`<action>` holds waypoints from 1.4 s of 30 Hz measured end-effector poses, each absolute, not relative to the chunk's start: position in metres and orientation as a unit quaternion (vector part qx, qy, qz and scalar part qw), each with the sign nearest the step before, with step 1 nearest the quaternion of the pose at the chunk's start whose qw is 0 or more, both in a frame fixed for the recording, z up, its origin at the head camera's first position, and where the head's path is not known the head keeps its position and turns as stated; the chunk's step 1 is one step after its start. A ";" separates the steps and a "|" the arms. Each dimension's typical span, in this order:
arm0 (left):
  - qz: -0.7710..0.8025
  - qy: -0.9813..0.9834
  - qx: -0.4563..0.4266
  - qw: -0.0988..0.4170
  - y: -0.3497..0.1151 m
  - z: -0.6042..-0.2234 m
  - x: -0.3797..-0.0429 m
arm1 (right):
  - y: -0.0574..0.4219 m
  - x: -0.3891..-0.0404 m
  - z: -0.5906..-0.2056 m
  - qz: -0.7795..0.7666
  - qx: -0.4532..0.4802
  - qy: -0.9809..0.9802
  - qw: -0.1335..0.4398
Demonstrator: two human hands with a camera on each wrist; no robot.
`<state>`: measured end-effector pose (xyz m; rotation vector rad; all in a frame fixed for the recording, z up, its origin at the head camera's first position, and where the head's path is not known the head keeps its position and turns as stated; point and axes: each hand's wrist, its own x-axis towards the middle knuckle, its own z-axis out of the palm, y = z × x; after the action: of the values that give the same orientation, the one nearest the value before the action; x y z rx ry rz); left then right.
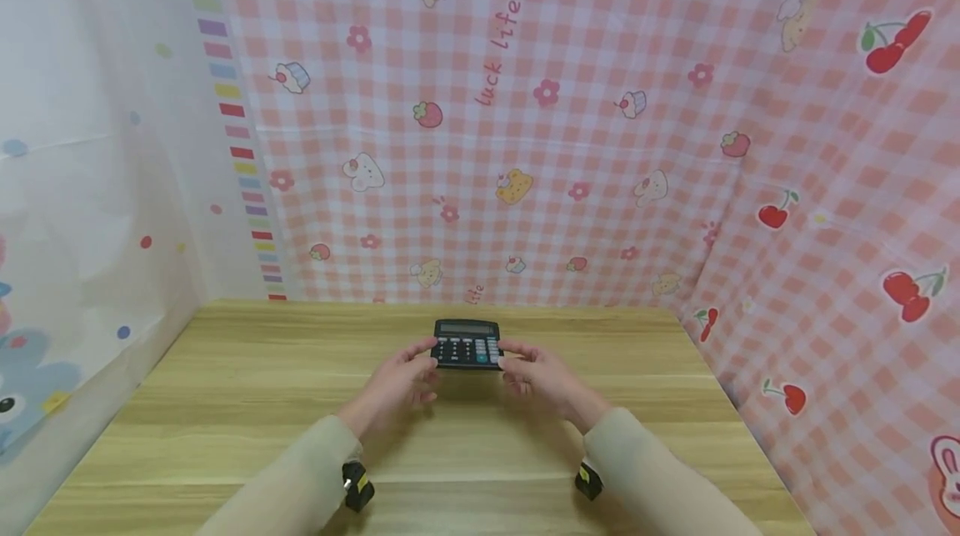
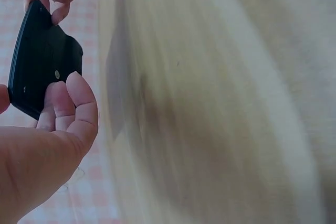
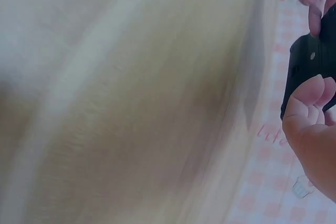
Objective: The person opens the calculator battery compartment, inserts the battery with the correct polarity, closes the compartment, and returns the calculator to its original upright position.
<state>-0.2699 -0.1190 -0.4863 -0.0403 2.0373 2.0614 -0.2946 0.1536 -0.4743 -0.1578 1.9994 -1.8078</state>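
Holding opposite ends of a black rectangular plastic calculator (image 1: 467, 343), both hands keep it near the middle of the far half of the light wood-grain table (image 1: 225, 403). The left hand (image 1: 396, 386) grips the calculator's left end, fingers curled underneath and thumb on top; the left wrist view shows fingertips (image 2: 73, 98) against the dark underside (image 2: 42, 61). The right hand (image 1: 542, 378) grips the right end in the same manner, its fingers (image 3: 310, 98) curled under the casing (image 3: 310, 61). The calculator's long axis runs left to right between the hands. Its grey display edge points away from the person towards the back wall, and the keypad faces up and towards the head camera.

Key legends are too small to read. Whether the calculator rests on the table or is raised clear of it cannot be told. Both wrist views are heavily blurred, and the calculator is cut off at the frame edge in the right one.

A white sheet with coloured dots (image 1: 90, 186) hangs at the left. A pink checked cloth with cartoon prints (image 1: 525, 119) covers the back and right walls.
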 end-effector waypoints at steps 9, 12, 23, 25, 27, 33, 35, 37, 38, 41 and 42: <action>0.693 0.710 -0.034 0.121 -0.111 -0.488 -0.290 | 0.150 -0.322 -0.478 -0.652 -0.036 0.725 0.221; 0.688 0.714 -0.036 0.125 -0.109 -0.489 -0.294 | 0.149 -0.325 -0.479 -0.652 -0.026 0.726 0.217; 0.671 0.727 -0.060 0.132 -0.107 -0.497 -0.303 | 0.146 -0.326 -0.490 -0.629 -0.035 0.753 0.192; 0.668 0.730 -0.059 0.132 -0.107 -0.498 -0.304 | 0.145 -0.327 -0.492 -0.628 -0.035 0.754 0.189; 0.664 0.734 -0.059 0.134 -0.107 -0.498 -0.303 | 0.145 -0.328 -0.493 -0.627 -0.030 0.755 0.188; 0.641 0.755 -0.050 0.132 -0.108 -0.498 -0.300 | 0.145 -0.326 -0.492 -0.600 -0.027 0.779 0.180; 0.628 0.767 -0.048 0.120 -0.109 -0.499 -0.300 | 0.145 -0.325 -0.492 -0.586 -0.030 0.790 0.178; 0.612 0.783 -0.045 0.105 -0.108 -0.500 -0.299 | 0.145 -0.324 -0.492 -0.571 -0.034 0.801 0.175; 0.603 0.791 -0.044 0.097 -0.109 -0.501 -0.299 | 0.145 -0.324 -0.493 -0.564 -0.034 0.806 0.175; 0.577 0.812 -0.036 0.077 -0.109 -0.503 -0.298 | 0.144 -0.321 -0.492 -0.537 -0.042 0.826 0.164; 0.571 0.817 -0.036 0.073 -0.108 -0.504 -0.298 | 0.143 -0.320 -0.492 -0.529 -0.042 0.833 0.160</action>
<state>-0.2983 -0.1083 -0.5042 -0.1085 2.4548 1.7145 -0.3201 0.1430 -0.4923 -0.1209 2.3783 -1.5103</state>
